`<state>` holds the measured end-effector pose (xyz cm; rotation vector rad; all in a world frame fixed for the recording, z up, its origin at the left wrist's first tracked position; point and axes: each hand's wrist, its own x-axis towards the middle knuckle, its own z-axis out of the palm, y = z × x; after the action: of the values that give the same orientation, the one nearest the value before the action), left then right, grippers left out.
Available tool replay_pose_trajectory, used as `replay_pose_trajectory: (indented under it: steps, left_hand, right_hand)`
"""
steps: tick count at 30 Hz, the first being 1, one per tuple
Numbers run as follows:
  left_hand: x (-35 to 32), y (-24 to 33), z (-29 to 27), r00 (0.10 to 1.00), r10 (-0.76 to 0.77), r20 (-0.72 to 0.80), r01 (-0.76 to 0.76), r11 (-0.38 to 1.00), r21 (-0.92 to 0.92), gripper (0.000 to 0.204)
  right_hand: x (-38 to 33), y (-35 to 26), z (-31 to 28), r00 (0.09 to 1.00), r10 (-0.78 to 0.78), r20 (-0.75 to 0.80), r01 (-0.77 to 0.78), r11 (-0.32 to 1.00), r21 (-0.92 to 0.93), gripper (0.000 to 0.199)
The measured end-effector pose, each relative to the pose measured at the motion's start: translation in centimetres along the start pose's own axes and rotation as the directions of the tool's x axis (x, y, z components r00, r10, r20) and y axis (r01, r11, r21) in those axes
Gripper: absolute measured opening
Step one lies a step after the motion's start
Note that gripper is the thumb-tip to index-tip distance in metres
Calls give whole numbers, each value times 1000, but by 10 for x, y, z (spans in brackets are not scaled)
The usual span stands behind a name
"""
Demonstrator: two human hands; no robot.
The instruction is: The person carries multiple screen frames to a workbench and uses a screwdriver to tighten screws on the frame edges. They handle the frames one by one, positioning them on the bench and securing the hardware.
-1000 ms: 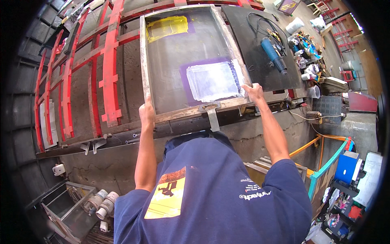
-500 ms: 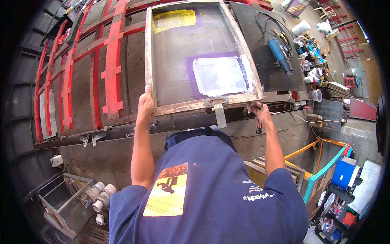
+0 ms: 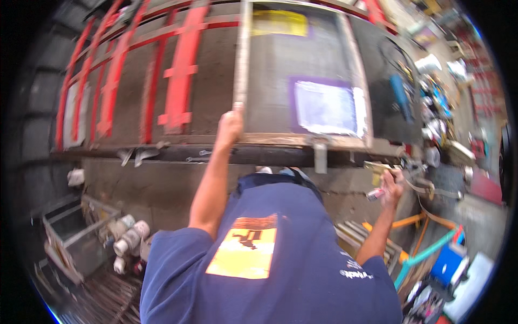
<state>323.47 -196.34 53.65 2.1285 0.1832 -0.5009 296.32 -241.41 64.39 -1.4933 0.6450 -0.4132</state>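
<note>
Your whole view is smeared by motion, so fine detail is lost everywhere. The top of the screen frame [image 3: 302,75] runs out past the upper edge, and its yellow patch [image 3: 280,22] is half cut off there. Your left hand [image 3: 231,125] wraps the frame's corner, fingertips hidden behind the rail. Your right hand [image 3: 389,181] closes on something small with a red and white end [image 3: 375,193], too blurred to name; the brass-coloured piece [image 3: 377,166] above it is just as unclear. The clutter on the tabletop [image 3: 431,108] at your right melts into coloured blobs. Your chest [image 3: 270,259] hides the floor beneath
</note>
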Motion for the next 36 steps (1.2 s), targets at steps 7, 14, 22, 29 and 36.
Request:
replay_pose_trajectory:
  steps: [7, 14, 22, 29, 36]
  left_hand:
    - [-126, 90, -34, 799, 590, 115, -572, 805, -159, 42]
    - [-165, 59, -41, 929, 370, 0, -311, 782, -540, 17]
    - [-159, -9, -95, 959, -57, -277, -172, 661, -730, 19]
    - [-114, -172, -186, 546, -482, -685, -41, 801, -597, 23]
    - [-58, -227, -208, 629, -464, -624, 35, 818, -574, 19]
  right_hand:
    - [-6, -38, 208, 934, 4, 357, -139, 925, 354, 15]
    - [-30, -52, 359, 613, 130, 779, -398, 903, 162, 10]
    - [-37, -48, 370, 561, 183, 807, -394, 917, 67, 21]
    - [-51, -7, 225, 718, 303, 627, -555, 793, 252, 39]
    - [-92, -4, 203, 886, 97, 453, -231, 940, 252, 50]
